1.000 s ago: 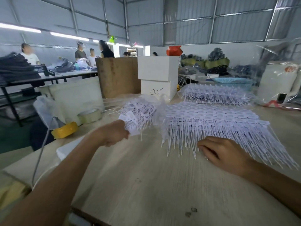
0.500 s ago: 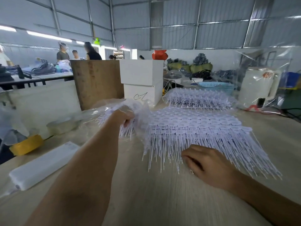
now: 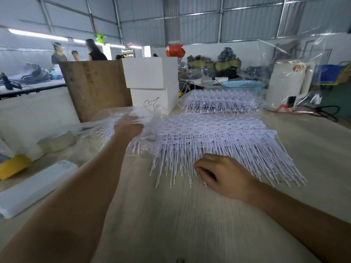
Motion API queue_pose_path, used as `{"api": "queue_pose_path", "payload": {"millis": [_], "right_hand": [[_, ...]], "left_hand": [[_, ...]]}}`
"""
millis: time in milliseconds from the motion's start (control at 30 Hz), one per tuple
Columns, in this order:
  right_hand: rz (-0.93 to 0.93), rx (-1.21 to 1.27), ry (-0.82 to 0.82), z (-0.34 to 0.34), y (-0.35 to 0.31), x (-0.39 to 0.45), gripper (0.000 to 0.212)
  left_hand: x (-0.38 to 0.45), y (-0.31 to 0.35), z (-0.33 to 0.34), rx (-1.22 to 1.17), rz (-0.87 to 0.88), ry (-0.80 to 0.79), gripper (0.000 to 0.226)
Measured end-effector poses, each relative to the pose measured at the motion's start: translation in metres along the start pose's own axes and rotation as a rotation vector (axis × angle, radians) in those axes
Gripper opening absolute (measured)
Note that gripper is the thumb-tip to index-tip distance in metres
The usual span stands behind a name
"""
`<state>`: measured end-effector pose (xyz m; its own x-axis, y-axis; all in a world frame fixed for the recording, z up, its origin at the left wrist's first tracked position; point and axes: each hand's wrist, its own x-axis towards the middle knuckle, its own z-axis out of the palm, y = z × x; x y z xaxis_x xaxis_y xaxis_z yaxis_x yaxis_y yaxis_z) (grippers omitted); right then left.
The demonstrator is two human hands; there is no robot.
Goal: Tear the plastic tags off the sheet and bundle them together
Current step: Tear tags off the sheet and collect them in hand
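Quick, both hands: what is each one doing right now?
Left hand: fingers curled round a bunch of plastic tags, up off the table.
Right hand: fingers bent, resting on the stems of the tag sheet; a grip cannot be told.

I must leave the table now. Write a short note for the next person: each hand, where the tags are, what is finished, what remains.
Left hand: reaches forward and grips a torn-off bunch of tags at the clear plastic bag.
Right hand: fingers curled, pressing down the near stems of the main tag sheet on the table.
A second pile of tags lies behind it, in plastic.
Done: one bunch is off.
Left: most of the sheet and the far pile still need tearing and bundling.
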<state>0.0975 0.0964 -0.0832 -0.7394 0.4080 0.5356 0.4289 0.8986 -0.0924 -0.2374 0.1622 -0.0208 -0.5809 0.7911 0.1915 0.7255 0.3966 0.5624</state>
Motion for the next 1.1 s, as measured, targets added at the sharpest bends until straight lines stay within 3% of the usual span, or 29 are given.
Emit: {"api": "queue_pose_path", "payload": {"millis": [167, 367, 467, 567, 633, 700, 767, 867, 1100], "right_hand": [[0.007, -0.022, -0.001, -0.001, -0.003, 0.0, 0.014], [0.009, -0.06, 0.028, -0.001, -0.005, -0.001, 0.016], [0.006, -0.073, 0.041, -0.003, -0.006, 0.0, 0.017], [-0.002, -0.104, 0.038, -0.004, -0.008, 0.0, 0.022], [0.007, -0.129, 0.041, -0.006, -0.01, 0.0, 0.021], [0.033, -0.153, 0.057, -0.008, -0.011, 0.0, 0.019], [0.06, -0.133, 0.097, -0.011, -0.01, -0.001, 0.017], [0.107, -0.131, 0.099, -0.012, -0.007, -0.003, 0.021], [0.118, -0.104, 0.063, -0.006, 0.0, 0.0, 0.019]], "left_hand": [[-0.028, -0.008, -0.018, 0.526, 0.354, 0.025, 0.046], [-0.126, -0.014, -0.061, 0.741, 0.616, -0.01, 0.02], [-0.161, 0.006, -0.09, 0.717, 0.7, -0.032, 0.034], [-0.167, 0.053, -0.091, 0.571, 0.885, 0.053, 0.027], [-0.155, 0.088, -0.066, 0.419, 0.964, 0.024, 0.02], [-0.134, 0.118, -0.029, 0.289, 0.957, -0.075, 0.018], [-0.114, 0.134, 0.01, 0.221, 0.881, -0.229, 0.031], [-0.088, 0.134, 0.058, 0.315, 0.772, -0.327, 0.054], [-0.073, 0.118, 0.087, 0.266, 0.762, -0.112, 0.048]]}}
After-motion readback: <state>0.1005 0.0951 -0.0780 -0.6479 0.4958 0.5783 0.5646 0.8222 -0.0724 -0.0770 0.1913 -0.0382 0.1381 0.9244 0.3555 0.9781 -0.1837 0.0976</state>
